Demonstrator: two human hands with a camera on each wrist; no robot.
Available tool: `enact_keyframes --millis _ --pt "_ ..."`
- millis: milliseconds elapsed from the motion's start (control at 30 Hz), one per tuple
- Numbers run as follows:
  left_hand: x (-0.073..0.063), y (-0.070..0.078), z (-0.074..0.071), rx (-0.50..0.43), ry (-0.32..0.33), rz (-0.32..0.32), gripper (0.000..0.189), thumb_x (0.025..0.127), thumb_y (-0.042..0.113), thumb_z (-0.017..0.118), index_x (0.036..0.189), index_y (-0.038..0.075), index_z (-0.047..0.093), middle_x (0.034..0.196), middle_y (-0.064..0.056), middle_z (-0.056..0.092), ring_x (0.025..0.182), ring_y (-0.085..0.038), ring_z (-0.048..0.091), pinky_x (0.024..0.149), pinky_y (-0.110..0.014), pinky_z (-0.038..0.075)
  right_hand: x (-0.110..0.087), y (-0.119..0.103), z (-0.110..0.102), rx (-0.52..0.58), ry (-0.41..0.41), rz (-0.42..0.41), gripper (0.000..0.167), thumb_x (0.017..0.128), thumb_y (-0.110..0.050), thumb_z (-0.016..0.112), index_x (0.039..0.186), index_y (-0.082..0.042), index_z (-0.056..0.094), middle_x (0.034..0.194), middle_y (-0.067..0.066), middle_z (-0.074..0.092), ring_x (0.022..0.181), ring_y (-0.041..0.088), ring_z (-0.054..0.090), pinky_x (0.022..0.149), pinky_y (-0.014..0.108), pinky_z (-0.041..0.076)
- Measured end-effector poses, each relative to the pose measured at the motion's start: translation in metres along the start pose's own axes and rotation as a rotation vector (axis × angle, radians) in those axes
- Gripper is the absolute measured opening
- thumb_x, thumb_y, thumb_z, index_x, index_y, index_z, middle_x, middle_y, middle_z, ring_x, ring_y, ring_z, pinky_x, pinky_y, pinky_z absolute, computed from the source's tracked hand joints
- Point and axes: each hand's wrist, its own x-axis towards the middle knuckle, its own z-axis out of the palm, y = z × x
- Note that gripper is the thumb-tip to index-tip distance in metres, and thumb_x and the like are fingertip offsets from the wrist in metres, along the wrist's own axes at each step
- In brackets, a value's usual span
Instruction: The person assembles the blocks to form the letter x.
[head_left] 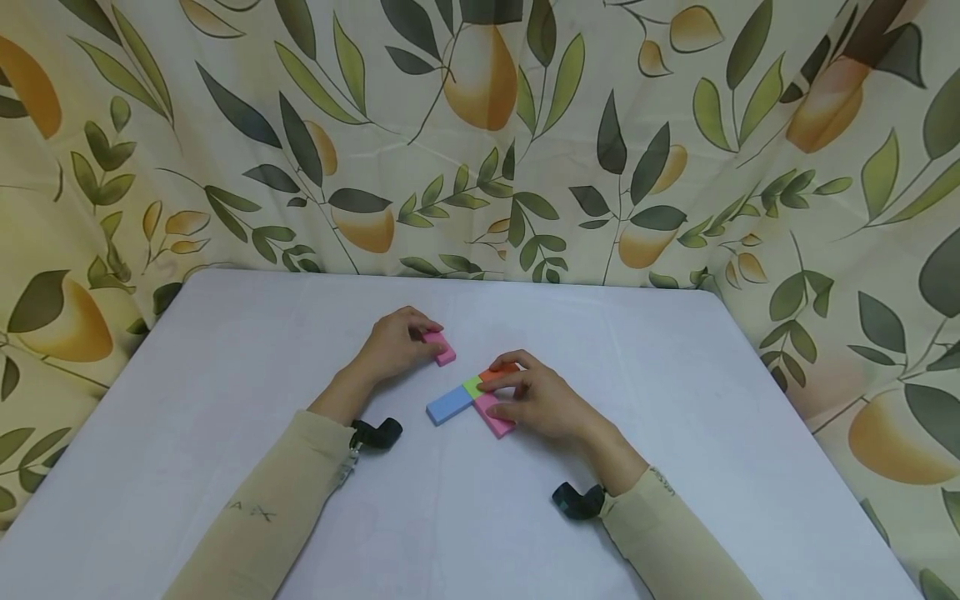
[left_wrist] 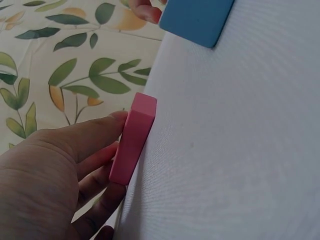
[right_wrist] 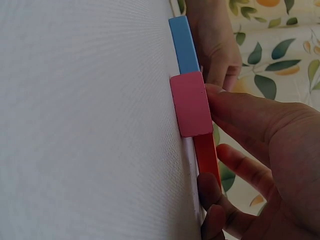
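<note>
My left hand [head_left: 397, 343] pinches a pink block [head_left: 442, 350] between thumb and fingers, close over the white table. In the left wrist view, this pink block [left_wrist: 134, 137] stands on edge beside the fingertips. Right of it, my right hand [head_left: 551, 400] rests spread fingers on a group of joined blocks. The thumb lies on a second pink block [head_left: 493, 417], the other fingers on the small green block [head_left: 472, 387] and the orange block [head_left: 489, 375], which they partly hide. A blue block [head_left: 450, 406] extends from the green one toward the left.
The white-covered table [head_left: 637, 350] spreads around both hands. Behind it hangs a curtain [head_left: 465, 183] with printed leaves and fruit. Black wrist cameras sit on the left cuff [head_left: 378, 433] and the right cuff [head_left: 579, 502].
</note>
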Motion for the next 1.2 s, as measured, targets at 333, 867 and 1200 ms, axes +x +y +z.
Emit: enact_keyframes --millis 333,867,1200 --pt "-0.0004 -0.0009 0.0011 -0.005 0.006 0.016 0.036 0.088 0.031 0.083 0.121 0.016 0.077 0.113 0.0 0.066 0.102 -0.021 0.057 0.087 -0.035 0.047 -0.0004 -0.0002 -0.0003 -0.001 0.001 -0.006 0.033 0.091 -0.033 0.08 0.124 -0.033 0.076 0.148 -0.005 0.049 0.113 0.02 0.054 0.092 0.037 0.045" --pt "-0.0001 -0.0011 0.0013 0.03 0.021 0.046 0.035 0.087 0.032 0.084 0.118 0.017 0.078 0.111 0.0 0.067 0.1 -0.02 0.059 0.092 -0.04 0.043 0.0004 0.0 -0.0005 -0.001 0.001 -0.012 0.034 0.091 -0.033 0.081 0.124 -0.033 0.076 0.147 -0.005 0.05 0.109 0.019 0.055 0.089 0.035 0.047" --pt "0.0001 -0.0017 0.0032 0.026 0.007 0.04 0.035 0.088 0.034 0.083 0.119 0.018 0.078 0.111 0.002 0.067 0.1 -0.02 0.059 0.087 -0.035 0.047 -0.0002 0.0005 -0.0009 -0.004 0.002 -0.01 0.033 0.091 -0.033 0.08 0.124 -0.032 0.077 0.147 -0.005 0.05 0.11 0.019 0.055 0.091 0.035 0.047"
